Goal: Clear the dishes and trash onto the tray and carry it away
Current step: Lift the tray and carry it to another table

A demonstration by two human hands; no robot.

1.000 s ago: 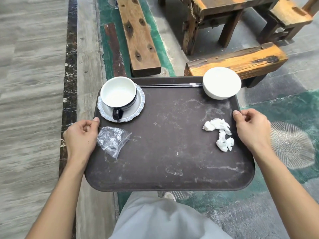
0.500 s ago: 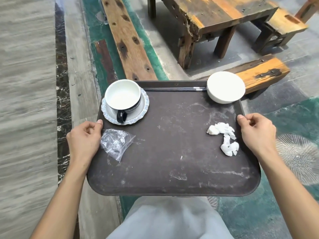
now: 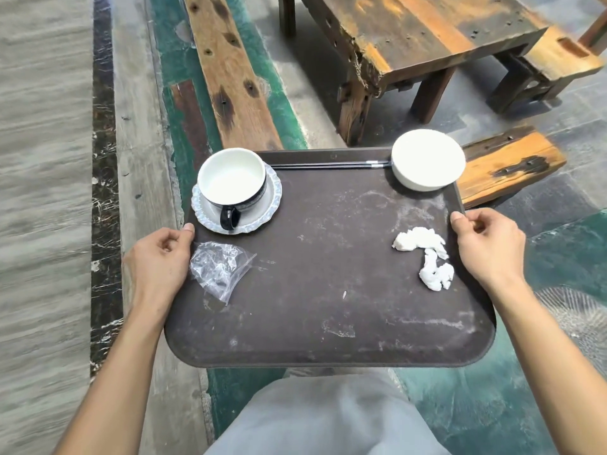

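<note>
I hold a dark brown tray [image 3: 328, 307] level in front of my body. My left hand [image 3: 157, 261] grips its left edge and my right hand [image 3: 486, 247] grips its right edge. On the tray, a white cup with a dark handle [image 3: 231, 187] sits on a scalloped saucer [image 3: 269, 205] at the far left. A white bowl [image 3: 427, 159] stands at the far right, with dark chopsticks [image 3: 328, 165] along the far rim. A crumpled clear plastic bag [image 3: 218, 270] lies near my left hand, and crumpled white tissue [image 3: 427, 257] near my right.
A long wooden bench [image 3: 230, 70] runs ahead on the left. A low wooden table [image 3: 410, 37] stands ahead on the right, with a short bench [image 3: 509, 162] just beyond the tray and another bench [image 3: 565, 54] at the far right. Grey plank flooring [image 3: 42, 192] spreads on the left.
The table and benches have slid further away and to the right in view as I carry the tray. Both hands keep the same grip and the items have not shifted.
</note>
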